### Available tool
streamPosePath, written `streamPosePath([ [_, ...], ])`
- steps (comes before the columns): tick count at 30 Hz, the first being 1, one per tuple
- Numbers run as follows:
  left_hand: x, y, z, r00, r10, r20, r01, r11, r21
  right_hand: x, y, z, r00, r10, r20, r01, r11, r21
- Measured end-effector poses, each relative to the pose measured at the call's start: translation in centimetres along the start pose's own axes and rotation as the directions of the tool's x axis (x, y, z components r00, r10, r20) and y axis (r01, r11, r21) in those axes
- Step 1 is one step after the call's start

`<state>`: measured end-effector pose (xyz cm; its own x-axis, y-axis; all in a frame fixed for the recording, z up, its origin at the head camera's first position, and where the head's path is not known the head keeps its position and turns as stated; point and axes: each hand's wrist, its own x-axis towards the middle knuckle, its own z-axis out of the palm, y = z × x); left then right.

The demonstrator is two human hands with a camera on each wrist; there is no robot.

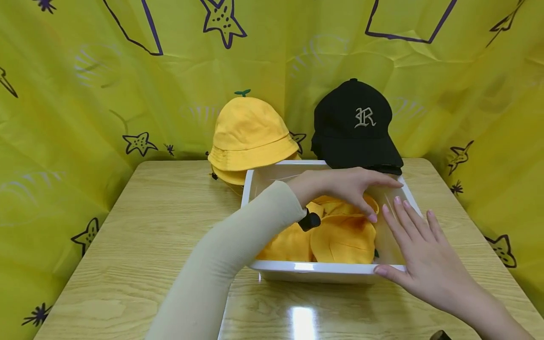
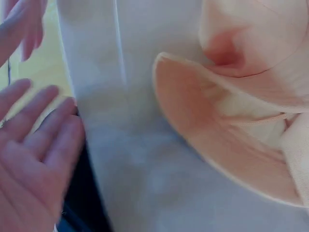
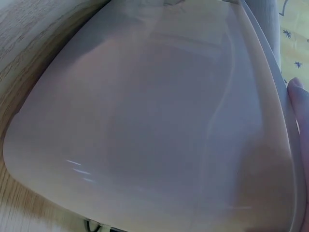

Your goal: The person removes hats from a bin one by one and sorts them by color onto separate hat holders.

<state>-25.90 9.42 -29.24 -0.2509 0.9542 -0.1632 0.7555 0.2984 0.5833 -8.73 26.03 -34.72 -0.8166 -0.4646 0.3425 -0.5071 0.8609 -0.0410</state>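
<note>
My left hand [image 1: 344,184] reaches across the white box [image 1: 340,269], palm down, fingers and thumb loosely spread and holding nothing. Beneath it, soft yellow hats [image 1: 344,240] lie inside the box; one has its brim turned up. In the left wrist view a hat [image 2: 227,140] shows its brim beside the inner wall, with left-hand fingers [image 2: 48,130] at the far rim. At the front right corner, my right hand [image 1: 429,259] has straight fingers over the right side and its thumb at the front rim. The right wrist view shows the box's outer wall [image 3: 159,116] and the thumb.
Behind the box, a yellow bucket hat [image 1: 250,132] with a green sprout sits at left, stacked over another brim. A black cap [image 1: 352,123] with an R stands at right, near the back rim. Yellow curtain [image 1: 170,94] surrounds the wooden table [image 1: 170,226].
</note>
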Motion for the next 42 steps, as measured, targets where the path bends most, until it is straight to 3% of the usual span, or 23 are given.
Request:
streamPosePath([
  [2, 0.2, -0.5, 0.7, 0.996, -0.064, 0.064, 0.064, 0.998, 0.01, 0.1, 0.0, 0.0, 1.0, 0.001, -0.005, -0.001, 1.0, -0.007],
  [4, 0.5, -1.2, 1.6, 0.983, -0.139, 0.123, 0.134, 0.99, 0.043, 0.1, 0.0, 0.0, 1.0, 0.003, -0.008, -0.003, 1.0, -0.013],
  [7, 0.7, -2.6, 2.8, 0.97, -0.201, 0.14, 0.188, 0.977, 0.101, 0.2, -0.1, 0.1, 1.0, 0.003, -0.012, -0.003, 1.0, -0.016],
  [11, 0.5, -4.0, 3.9, 0.974, -0.209, 0.088, 0.189, 0.962, 0.197, 0.2, -0.2, 0.3, 1.0, 0.01, -0.028, -0.01, 1.0, -0.008],
  [14, 0.4, -4.4, 4.4, 0.976, -0.213, 0.035, 0.194, 0.937, 0.289, 0.2, -0.2, 0.4, 0.999, 0.019, -0.044, -0.019, 1.0, 0.0],
  [22, 1.0, -4.8, 5.5, 0.96, -0.271, -0.071, 0.275, 0.864, 0.422, 0.1, -0.2, 0.2, 0.999, 0.025, -0.045, -0.024, 1.0, 0.013],
  [26, 0.9, -4.8, 6.0, 0.954, -0.297, -0.04, 0.287, 0.867, 0.407, 0.0, -0.3, 0.1, 0.999, 0.028, -0.034, -0.028, 0.999, 0.022],
  [32, 0.2, -4.8, 6.6, 0.933, -0.359, 0.028, 0.34, 0.903, 0.264, 0.0, -0.5, 0.2, 0.999, 0.029, -0.036, -0.028, 0.999, 0.025],
  [35, 0.4, -4.7, 6.6, 0.935, -0.352, 0.029, 0.327, 0.895, 0.304, -0.1, -0.5, 0.2, 0.999, 0.035, -0.037, -0.034, 0.999, 0.019],
  [39, 0.7, -4.7, 6.3, 0.942, -0.335, -0.003, 0.31, 0.866, 0.392, -0.1, -0.4, 0.1, 0.999, 0.042, -0.035, -0.041, 0.999, 0.011],
  [42, 0.7, -4.7, 5.8, 0.943, -0.329, -0.04, 0.318, 0.863, 0.393, -0.1, -0.4, 0.1, 0.998, 0.041, -0.037, -0.04, 0.999, 0.007],
])
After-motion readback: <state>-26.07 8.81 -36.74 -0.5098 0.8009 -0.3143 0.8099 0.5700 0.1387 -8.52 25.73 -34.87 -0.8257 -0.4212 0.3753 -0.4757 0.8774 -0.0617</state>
